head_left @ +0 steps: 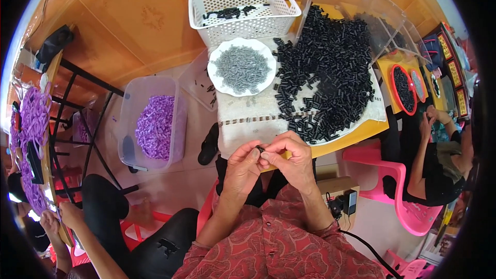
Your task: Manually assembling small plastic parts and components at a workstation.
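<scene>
At a small worktable [341,147] with a pale cloth over it, we press our two hands together over its near edge, the left hand [243,168] and the right hand [292,160] meeting fingertip to fingertip, both pinched on one small black piece [260,149] held between them just above the table's front rim. Whether a second part sits inside that pinch we cannot tell; the piece is too small and mostly covered by fingers. Beyond our hands lies a broad heap of black tube pieces [330,67], spread across most of the cloth, and beside it to the left a white plate [219,80] piled with small grey screws or pins [242,68]. At the far end a white perforated basket [243,26] holds only a thin scatter of black pieces [227,13] along its floor. Judged from that, we are early in the work: the heap is large, the plate is full, and the basket is barely started. To the left a clear tub of purple bits [155,126] stands on the floor, and other people sit at neighbouring tables on both sides.
</scene>
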Tool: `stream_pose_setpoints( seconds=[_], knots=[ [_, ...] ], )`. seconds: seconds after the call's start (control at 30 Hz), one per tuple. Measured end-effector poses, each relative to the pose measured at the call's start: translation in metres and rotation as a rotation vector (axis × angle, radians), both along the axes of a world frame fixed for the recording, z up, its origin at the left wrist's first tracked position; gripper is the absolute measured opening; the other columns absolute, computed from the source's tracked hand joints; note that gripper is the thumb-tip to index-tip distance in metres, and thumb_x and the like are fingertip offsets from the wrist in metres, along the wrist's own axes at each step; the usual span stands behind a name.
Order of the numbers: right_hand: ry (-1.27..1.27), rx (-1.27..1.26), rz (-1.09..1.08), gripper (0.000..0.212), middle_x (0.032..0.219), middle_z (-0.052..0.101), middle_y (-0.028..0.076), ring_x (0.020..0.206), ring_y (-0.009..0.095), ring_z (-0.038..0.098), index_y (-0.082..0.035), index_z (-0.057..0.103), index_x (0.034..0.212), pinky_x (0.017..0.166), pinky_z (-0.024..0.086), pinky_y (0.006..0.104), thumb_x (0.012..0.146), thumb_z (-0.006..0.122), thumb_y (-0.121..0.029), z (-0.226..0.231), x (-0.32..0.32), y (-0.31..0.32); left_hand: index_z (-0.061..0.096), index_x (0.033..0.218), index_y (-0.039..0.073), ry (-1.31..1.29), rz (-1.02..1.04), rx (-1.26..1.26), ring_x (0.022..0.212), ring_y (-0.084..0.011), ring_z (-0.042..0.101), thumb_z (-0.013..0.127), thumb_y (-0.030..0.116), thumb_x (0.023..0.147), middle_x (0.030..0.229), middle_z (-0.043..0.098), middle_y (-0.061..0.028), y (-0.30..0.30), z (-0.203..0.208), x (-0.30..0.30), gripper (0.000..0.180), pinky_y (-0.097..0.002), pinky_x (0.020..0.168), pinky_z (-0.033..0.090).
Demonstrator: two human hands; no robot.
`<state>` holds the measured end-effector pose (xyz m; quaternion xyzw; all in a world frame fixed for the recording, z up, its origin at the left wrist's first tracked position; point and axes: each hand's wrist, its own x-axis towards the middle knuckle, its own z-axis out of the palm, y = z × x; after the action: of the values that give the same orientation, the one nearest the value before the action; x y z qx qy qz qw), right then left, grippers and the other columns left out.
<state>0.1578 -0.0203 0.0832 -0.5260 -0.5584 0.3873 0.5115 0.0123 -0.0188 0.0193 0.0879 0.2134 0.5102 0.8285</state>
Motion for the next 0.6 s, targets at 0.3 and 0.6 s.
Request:
stream_pose_setpoints(
  seconds=[0.3,0.6],
  knots=[
    [0.138,-0.123,0.014,0.010,0.089,0.056,0.005,0.070,0.010,0.062,-0.001,0.065,0.083,0.061,0.053,0.0236,0.078,0.071,0.005,-0.001,0.000,-0.003,0.060,0.116,0.002,-0.144,-0.065,-0.168,0.082,-0.0156,0.062,0.056,0.008,0.094,0.101,0.065,-0.0108,0.000,0.004,0.006,0.023,-0.0311,0.076,0.053],
    [-0.703,0.186,-0.584,0.016,0.085,0.059,0.009,0.081,0.028,0.056,-0.006,0.067,0.091,0.071,0.043,0.0384,0.076,0.070,-0.002,-0.043,0.063,0.027,0.058,0.118,0.001,-0.118,-0.071,-0.162,0.086,-0.0172,0.063,0.055,0.005,0.094,0.105,0.064,-0.0143,0.002,0.005,0.009,0.024,-0.0303,0.078,0.054]
  ],
)
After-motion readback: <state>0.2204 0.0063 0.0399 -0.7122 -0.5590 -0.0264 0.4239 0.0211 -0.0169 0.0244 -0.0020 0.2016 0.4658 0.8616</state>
